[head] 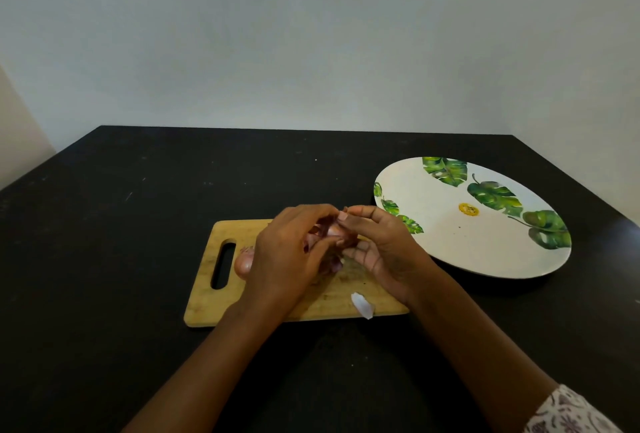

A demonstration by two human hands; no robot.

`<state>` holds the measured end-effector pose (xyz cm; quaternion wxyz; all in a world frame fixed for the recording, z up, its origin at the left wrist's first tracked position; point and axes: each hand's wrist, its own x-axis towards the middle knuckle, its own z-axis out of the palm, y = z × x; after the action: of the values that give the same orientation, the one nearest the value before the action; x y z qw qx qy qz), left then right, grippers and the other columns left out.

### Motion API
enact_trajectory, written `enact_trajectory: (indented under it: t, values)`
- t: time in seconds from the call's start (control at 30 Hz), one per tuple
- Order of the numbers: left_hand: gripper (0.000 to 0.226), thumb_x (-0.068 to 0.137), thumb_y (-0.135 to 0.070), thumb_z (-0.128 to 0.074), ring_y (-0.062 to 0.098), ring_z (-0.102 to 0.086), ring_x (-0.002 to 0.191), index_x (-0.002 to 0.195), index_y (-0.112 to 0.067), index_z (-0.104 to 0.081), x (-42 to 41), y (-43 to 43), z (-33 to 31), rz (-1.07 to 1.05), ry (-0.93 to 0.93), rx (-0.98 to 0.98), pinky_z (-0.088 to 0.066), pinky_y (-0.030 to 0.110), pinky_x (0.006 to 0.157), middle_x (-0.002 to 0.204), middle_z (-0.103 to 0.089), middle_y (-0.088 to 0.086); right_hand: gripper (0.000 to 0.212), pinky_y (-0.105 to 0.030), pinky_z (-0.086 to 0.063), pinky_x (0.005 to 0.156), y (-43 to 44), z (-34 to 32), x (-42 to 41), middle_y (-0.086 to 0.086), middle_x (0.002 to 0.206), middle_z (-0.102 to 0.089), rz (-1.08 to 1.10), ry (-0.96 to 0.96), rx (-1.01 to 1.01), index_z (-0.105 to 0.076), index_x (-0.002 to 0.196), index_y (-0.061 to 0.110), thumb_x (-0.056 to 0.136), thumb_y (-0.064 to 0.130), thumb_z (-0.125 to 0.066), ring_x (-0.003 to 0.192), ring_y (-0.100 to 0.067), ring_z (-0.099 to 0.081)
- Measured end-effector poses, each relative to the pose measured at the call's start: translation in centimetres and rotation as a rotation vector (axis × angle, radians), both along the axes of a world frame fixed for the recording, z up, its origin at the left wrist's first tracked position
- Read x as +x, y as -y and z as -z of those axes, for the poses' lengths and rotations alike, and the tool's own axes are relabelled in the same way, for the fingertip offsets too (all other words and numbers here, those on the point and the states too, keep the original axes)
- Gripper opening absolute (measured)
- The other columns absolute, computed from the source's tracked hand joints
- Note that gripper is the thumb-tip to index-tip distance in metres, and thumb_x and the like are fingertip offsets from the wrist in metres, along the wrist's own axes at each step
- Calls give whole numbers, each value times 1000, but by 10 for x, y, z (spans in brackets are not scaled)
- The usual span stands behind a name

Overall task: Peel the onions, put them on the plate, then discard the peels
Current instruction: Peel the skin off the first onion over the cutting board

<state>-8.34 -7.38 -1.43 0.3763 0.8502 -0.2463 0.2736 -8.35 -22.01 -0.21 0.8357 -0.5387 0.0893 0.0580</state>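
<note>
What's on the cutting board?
One onion at its left end, a pale peel scrap at its front edge. Left hand and right hand, peeling another onion, cover the middle.

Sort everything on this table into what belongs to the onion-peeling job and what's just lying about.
Job: onion held in left hand and right hand; second onion, lying free; leaf-print plate; pale peel scrap.
Just there: wooden cutting board; black table.

On the table lies the cutting board. 1 onion rests at its left end beside the handle slot; above its middle the left hand and right hand hold a 2nd onion. A peel scrap lies on its near edge, the plate to its right.
</note>
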Motion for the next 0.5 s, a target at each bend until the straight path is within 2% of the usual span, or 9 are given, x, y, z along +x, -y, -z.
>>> enact_trajectory:
  t: [0.13,0.3,0.43,0.5]
  values:
    - [32,75,-9,-75,5,-59,87,105,-15,-65,-2,1,-3,2,-23,8,-43,11,76,95,-67,-2,20,-26,-57,61,0,1,-1,-12,86,-71,12,37,-25,-58,103,5,85,4,-66,74,-18,-71]
    - [33,80,-14,-70,4,-58,86,108,-26,-58,-3,2,-8,36,-218,-26,-48,14,72,90,-57,-15,25,-26,-56,63,0,1,-2,-12,87,-72,5,70,-80,-58,104,5,82,3,-69,74,-18,-72]
    - [35,81,-14,-69,5,-57,81,103,-35,-51,-2,3,-5,64,-253,-18,-49,23,75,81,-56,-16,25,-25,-56,62,0,2,-2,-12,87,-71,-2,77,-100,-58,103,6,81,2,-69,71,-17,-70]
    - [39,82,-11,-67,2,-56,76,102,-37,-47,-2,4,-3,85,-265,2,-46,18,70,79,-56,-14,25,-26,-56,63,0,2,-3,-11,86,-71,-6,80,-112,-58,103,6,82,1,-69,72,-17,-71]
